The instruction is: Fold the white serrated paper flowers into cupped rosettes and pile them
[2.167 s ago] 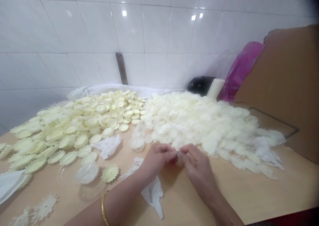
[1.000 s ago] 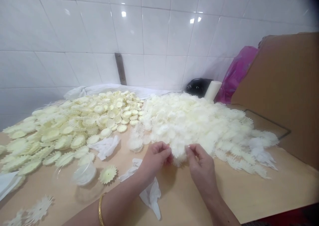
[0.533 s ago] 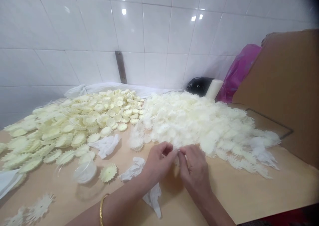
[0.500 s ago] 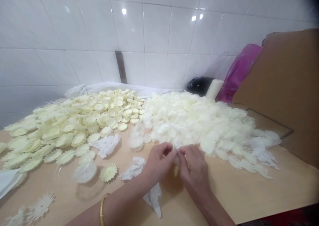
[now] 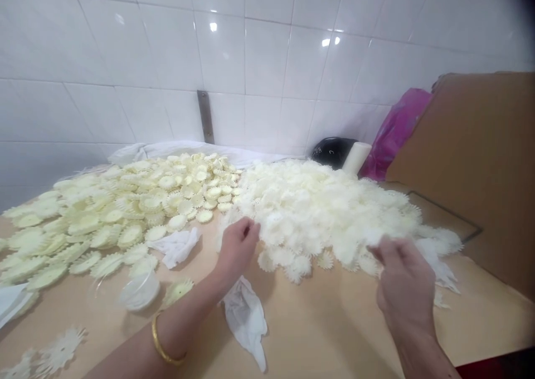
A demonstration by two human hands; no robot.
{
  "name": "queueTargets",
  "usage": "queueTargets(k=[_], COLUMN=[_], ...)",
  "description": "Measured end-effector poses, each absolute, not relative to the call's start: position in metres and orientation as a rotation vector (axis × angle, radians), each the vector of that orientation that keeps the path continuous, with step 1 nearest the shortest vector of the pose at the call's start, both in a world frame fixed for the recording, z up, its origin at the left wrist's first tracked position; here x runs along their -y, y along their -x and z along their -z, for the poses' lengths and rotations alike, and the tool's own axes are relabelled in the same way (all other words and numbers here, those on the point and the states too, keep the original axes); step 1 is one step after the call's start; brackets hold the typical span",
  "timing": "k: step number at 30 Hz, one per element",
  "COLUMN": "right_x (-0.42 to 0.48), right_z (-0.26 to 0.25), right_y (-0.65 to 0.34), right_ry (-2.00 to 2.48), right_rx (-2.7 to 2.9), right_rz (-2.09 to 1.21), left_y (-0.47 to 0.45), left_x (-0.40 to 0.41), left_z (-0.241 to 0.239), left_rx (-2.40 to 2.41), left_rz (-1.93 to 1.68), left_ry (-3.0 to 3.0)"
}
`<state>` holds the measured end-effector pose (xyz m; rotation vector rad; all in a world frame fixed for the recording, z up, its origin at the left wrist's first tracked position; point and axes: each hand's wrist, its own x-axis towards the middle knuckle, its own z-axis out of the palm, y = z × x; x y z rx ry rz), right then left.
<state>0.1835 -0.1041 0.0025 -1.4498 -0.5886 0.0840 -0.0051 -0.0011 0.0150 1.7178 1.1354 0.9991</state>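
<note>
My left hand point(image 5: 237, 247) is raised at the front left edge of a heap of white, notched-edge fabric-like discs point(image 5: 309, 200). Its fingers are curled together, and anything between them is hidden. Off to the right, my right hand point(image 5: 405, 287) is pinched over the right part of the same heap. Motion blurs its fingertips, so I cannot make out what they hold. A crumpled white cloth-like scrap point(image 5: 246, 320) lies on the table below my left hand. One pale yellow notched disc point(image 5: 179, 291) is partly behind my left forearm.
Yellowish notched discs point(image 5: 129, 234) are heaped at the left. A clear plastic cup point(image 5: 140, 292) and another white scrap point(image 5: 178, 246) lie before them. At the right stand a cardboard box point(image 5: 472, 156), a purple bag point(image 5: 395, 131) and a white cylinder point(image 5: 356, 157). Behind is a tiled wall point(image 5: 267, 56).
My hands were together at the heap's front edge and have come apart, the left moving left, the right moving right. White discs at the heap's front, between them, now show.
</note>
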Motion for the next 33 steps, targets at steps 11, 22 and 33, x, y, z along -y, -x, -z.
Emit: queueTargets(k=[11,22,33], right_x=[0.101,0.105,0.103], right_z=[0.008,0.017,0.014], right_y=[-0.145,-0.123,-0.131], right_ry=[1.554,1.429,1.498], right_rx=[1.199,1.516,1.252], right_rz=[-0.018,0.202,-0.216], left_y=[0.001,-0.008,-0.007], left_x=[0.019,0.025,0.023], left_z=[-0.016,-0.003,0.000], left_rx=[-0.946,-0.776,-0.769], left_rz=[-0.875,-0.645,-0.726], left_ry=[-1.854,-1.138,-1.229])
